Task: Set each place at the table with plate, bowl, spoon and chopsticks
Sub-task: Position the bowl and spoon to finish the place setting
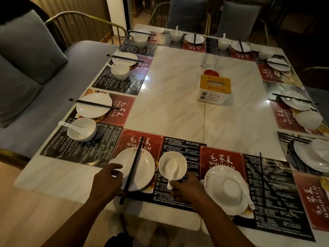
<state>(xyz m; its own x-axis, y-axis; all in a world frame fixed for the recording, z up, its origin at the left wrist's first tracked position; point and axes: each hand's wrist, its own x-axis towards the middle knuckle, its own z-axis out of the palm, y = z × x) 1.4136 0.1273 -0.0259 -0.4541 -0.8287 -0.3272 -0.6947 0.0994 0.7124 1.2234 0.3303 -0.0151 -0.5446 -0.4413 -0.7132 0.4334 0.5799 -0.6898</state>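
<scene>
**Two hands on the near place: positions and risks**

State of hands: the left hand (106, 179) has its fingers curled onto the left rim of the plate (144, 168) and, as far as I can tell, grips it. The right hand (185, 190) pinches the handle end of the spoon (171, 168), whose scoop lies in the bowl (182, 164).

Positions:
- The plate and bowl sit between the two hands, just beside each other on the placemat (179, 147) at the near edge of the desk (178, 104).
- The chopsticks (132, 171) lie across the plate, and their near ends overhang its rim just right of the left hand.
- Just right of the right hand stands a second plate (213, 179) carrying an upturned bowl (233, 190).

Risks (judgement):
1. The chopsticks rest loose, so any shift or tilt of the plate by the left hand could roll them off onto the desk.
2. Pulling or levering the spoon handle could tip the bowl or drag it against the plate.
3. The right wrist is near the second plate, and a sideways sweep could knock the upturned bowl.
</scene>
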